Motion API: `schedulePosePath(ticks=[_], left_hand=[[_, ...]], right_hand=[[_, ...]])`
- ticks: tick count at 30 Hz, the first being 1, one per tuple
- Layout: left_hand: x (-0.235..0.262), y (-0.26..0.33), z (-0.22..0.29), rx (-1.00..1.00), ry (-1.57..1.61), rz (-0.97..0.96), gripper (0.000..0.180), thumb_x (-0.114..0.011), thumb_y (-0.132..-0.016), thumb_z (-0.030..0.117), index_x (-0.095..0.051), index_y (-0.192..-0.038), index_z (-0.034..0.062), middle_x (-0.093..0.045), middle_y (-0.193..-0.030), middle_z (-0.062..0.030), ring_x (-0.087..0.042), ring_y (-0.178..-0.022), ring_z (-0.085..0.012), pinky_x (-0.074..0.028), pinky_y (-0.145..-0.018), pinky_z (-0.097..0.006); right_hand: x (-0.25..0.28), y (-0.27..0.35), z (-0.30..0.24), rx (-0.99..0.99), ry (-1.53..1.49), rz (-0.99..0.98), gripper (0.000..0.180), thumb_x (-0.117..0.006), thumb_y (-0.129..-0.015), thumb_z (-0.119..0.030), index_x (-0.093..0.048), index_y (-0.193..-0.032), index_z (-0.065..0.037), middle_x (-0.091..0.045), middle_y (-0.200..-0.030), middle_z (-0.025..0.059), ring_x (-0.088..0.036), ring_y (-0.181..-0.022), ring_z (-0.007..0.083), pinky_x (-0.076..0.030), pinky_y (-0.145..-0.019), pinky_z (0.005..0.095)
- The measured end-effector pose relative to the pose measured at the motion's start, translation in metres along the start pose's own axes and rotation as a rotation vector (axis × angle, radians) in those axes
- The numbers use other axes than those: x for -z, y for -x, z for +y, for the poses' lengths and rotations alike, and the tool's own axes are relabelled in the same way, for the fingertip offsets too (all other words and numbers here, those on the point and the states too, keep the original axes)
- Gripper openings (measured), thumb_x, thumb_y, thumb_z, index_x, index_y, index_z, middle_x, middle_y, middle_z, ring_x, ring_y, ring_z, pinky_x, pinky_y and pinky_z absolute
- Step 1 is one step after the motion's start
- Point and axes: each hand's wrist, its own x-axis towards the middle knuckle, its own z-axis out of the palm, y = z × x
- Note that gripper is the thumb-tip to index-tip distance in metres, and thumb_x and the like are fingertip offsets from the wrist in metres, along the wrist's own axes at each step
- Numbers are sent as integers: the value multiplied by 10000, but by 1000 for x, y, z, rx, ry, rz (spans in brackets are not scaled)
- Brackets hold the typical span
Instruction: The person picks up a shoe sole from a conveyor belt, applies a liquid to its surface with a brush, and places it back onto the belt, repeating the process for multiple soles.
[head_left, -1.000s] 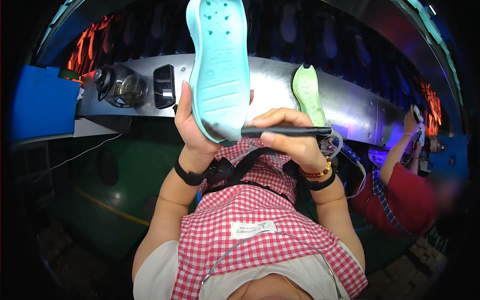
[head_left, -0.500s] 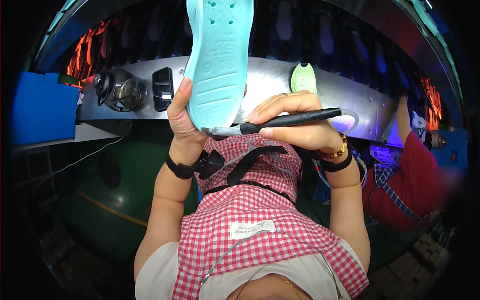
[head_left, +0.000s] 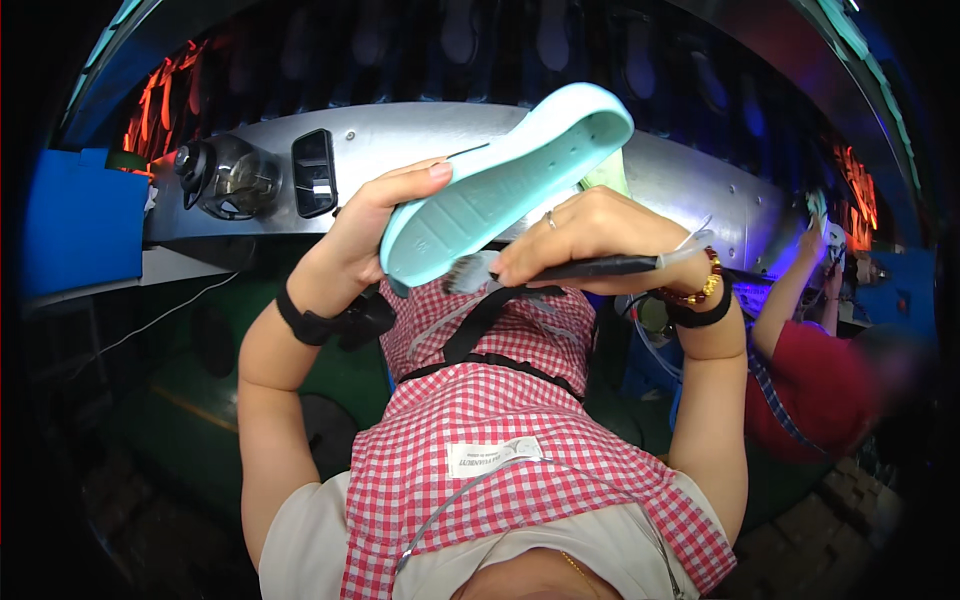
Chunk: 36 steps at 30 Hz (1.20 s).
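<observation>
My left hand (head_left: 372,215) grips a pale turquoise shoe sole (head_left: 505,190) by its near left end, with the thumb over the edge. The sole is tilted, its hollow inner face with raised ribs showing and its far end pointing up to the right. My right hand (head_left: 600,235) is closed round the black handle of a brush (head_left: 610,266) with a thin clear tube at its back end. The bristles are beside the sole's near edge; whether they touch it I cannot tell. Behind my right hand lies a light green piece (head_left: 612,172), partly hidden.
On the metal ledge (head_left: 680,190) at the left stand a dark transparent bottle (head_left: 240,178) and a black rectangular holder (head_left: 315,173). Behind it runs a dark rack with several soles. A blue box (head_left: 80,215) stands far left. At right another person in a red top (head_left: 815,385) reaches toward the ledge.
The sole has come down and turned from upright to slanting right, now showing its inner face. The brush has come away from the sole's near end and shifted slightly right.
</observation>
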Motion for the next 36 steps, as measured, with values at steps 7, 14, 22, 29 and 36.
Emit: schedulePosePath(ticks=[7,14,22,29,36], left_hand=[[-5,7,2,76,-83,28,399,-522,-835,228,-490,-1106,-64,-576,-984,-140,-597,-804,-148,-506,-687,-237],[-3,11,5,77,-118,52,436,-535,-833,230,-465,-1130,-82,-572,-989,-148,-600,-805,-145,-509,-677,-231],[1,-5,-16,-5,293,0,455,-438,-858,235,-384,-1200,-60,-523,-1101,-203,-579,-942,-264,-487,-824,-354],[9,-17,-26,-43,435,-36,485,-408,-863,265,-337,-1225,-50,-504,-1105,-244,-577,-924,-356,-506,-728,-511],[10,-27,-35,-87,318,99,470,-411,-866,252,-347,-1247,-16,-517,-1124,-184,-575,-961,-254,-499,-803,-377]], right_hand=[[-2,8,14,17,62,24,223,-609,-700,-38,-614,-922,-41,-635,-903,94,-607,-825,258,-475,-698,318],[13,16,17,42,150,76,208,-596,-707,-45,-618,-913,-57,-634,-887,93,-600,-823,268,-473,-694,331],[-8,13,15,-144,-177,439,210,-644,-740,-57,-636,-945,-13,-647,-848,94,-605,-748,130,-480,-689,238],[-11,19,66,-182,-346,968,171,-588,-781,-53,-624,-923,35,-635,-814,110,-603,-657,129,-471,-602,210],[-52,-16,70,-102,257,1278,219,-611,-729,13,-612,-948,7,-631,-862,160,-626,-781,216,-479,-687,276]])
